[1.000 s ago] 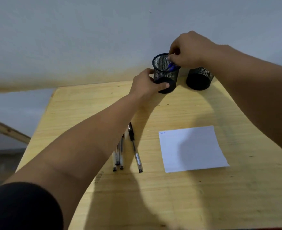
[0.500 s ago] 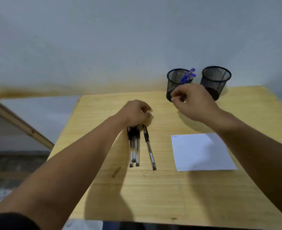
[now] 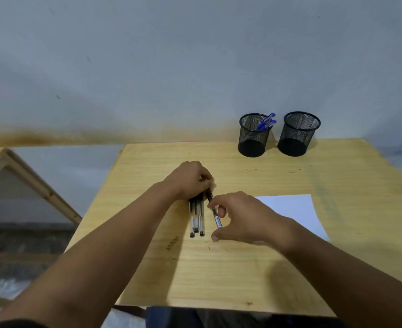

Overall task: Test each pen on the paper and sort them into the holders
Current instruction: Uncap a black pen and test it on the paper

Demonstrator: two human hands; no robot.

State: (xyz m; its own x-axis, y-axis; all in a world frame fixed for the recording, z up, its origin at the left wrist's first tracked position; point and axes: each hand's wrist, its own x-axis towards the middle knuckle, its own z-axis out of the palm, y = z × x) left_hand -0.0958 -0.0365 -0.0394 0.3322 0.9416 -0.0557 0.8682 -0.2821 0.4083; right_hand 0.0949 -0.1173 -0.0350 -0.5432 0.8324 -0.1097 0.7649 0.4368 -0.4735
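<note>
Three black pens (image 3: 196, 221) lie side by side on the wooden table (image 3: 242, 268). My left hand (image 3: 191, 181) rests on their far ends with its fingers curled over the caps. A fourth black pen (image 3: 216, 217) lies just to their right. My right hand (image 3: 240, 216) hovers over it, index fingertip on the barrel, thumb spread apart near the tip. The white paper (image 3: 299, 209) lies to the right, partly under my right wrist. Two black mesh holders stand at the back: the left holder (image 3: 254, 138) has blue pens (image 3: 267, 121) in it, while the right holder (image 3: 298, 134) looks empty.
A grey wall rises right behind the holders. A wooden frame (image 3: 34, 183) leans off the table's left side. The table's near edge runs just in front of my body.
My right hand left the blue pens in the left holder and came down to the single black pen. My left hand let go of that holder and settled on the pens' caps.
</note>
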